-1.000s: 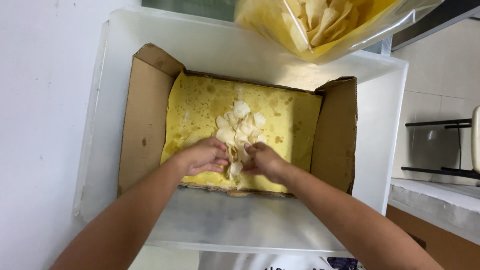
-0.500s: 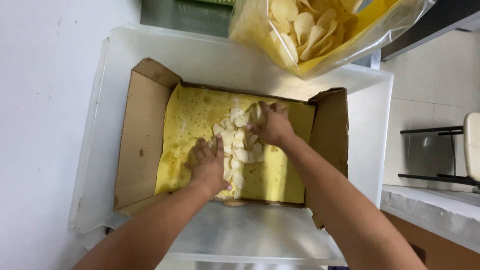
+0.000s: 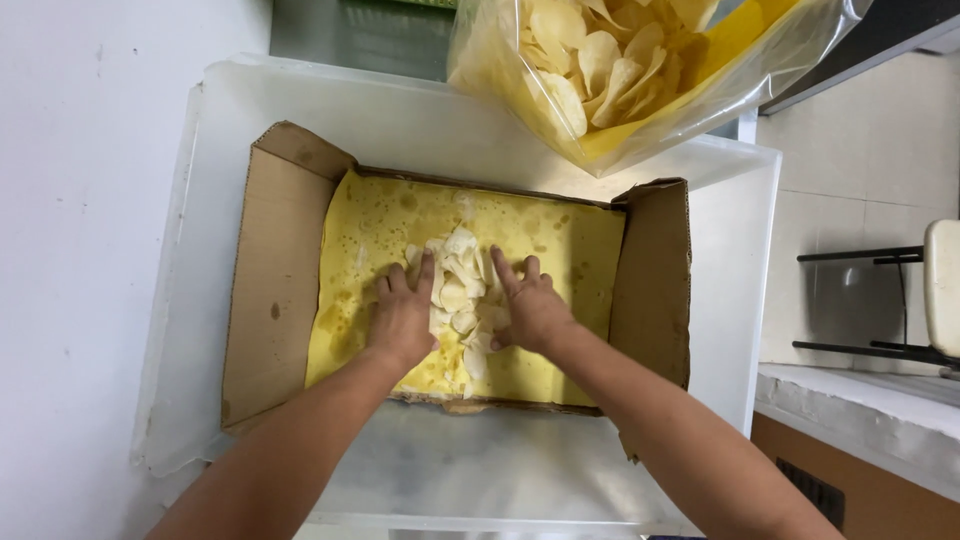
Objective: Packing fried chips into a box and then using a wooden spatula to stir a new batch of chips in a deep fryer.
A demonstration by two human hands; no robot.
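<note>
Head view looks straight down into a big translucent white plastic tub (image 3: 400, 110), whose rim frames almost everything else. Inside it sits an opened cardboard box (image 3: 270, 290) with its side flaps standing up at left and right, and the box floor is lined with yellow paper (image 3: 560, 250) blotched with darker oily spots. Above the far edge of the tub hangs a clear plastic bag (image 3: 640, 80), partly yellow, filled with pale round chips. To the right, outside the tub, lie a light tiled floor and a dark metal frame. On the yellow paper, near the middle of the box, lies a small heap of pale chips (image 3: 462, 290). The left hand (image 3: 402, 318) lies flat, palm down, against the left side of the heap, fingers spread and touching the chips. The right hand (image 3: 530, 312) presses flat against the right side, fingers likewise apart. Neither grip is closed around anything; both are open, with the heap between them.
</note>
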